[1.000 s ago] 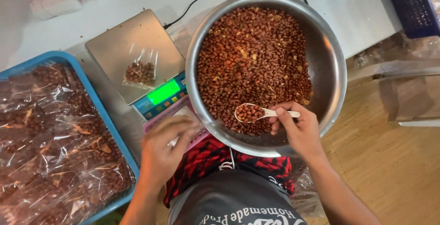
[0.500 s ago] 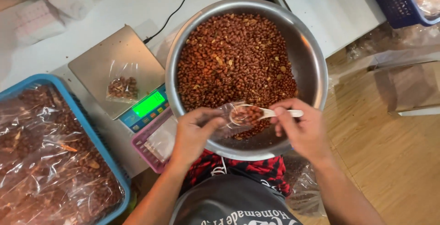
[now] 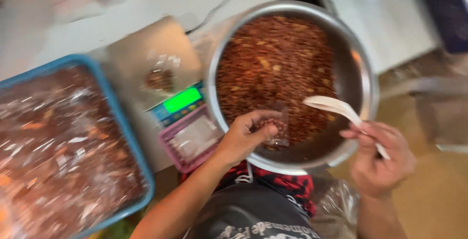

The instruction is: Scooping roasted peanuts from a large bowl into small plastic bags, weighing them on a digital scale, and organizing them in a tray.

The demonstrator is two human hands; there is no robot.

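- Since half a second ago, the white spoon [image 3: 341, 110] is lifting clear of the small clear bag [image 3: 274, 128] and swinging to the right, now looking empty; the view is also blurring as the head is turning.
- Left hand [image 3: 243, 134] is hovering over the near rim of the metal bowl [image 3: 363, 54], its fingers pinching the bag, which is carrying a small clump of peanuts.
- Right hand [image 3: 380, 158] is closing around the spoon handle, just outside the bowl's rim.
- Peanuts [image 3: 278, 68] are filling most of the bowl.
- Another little bag is lying on the scale [image 3: 161, 58], beside the blue tray [image 3: 127, 136] of packed bags and the pink basket [image 3: 191, 139].
- Risk, as I judge it: the bag's mouth is hanging open in a light pinch, so tilting it could be spilling nuts onto the table or lap.
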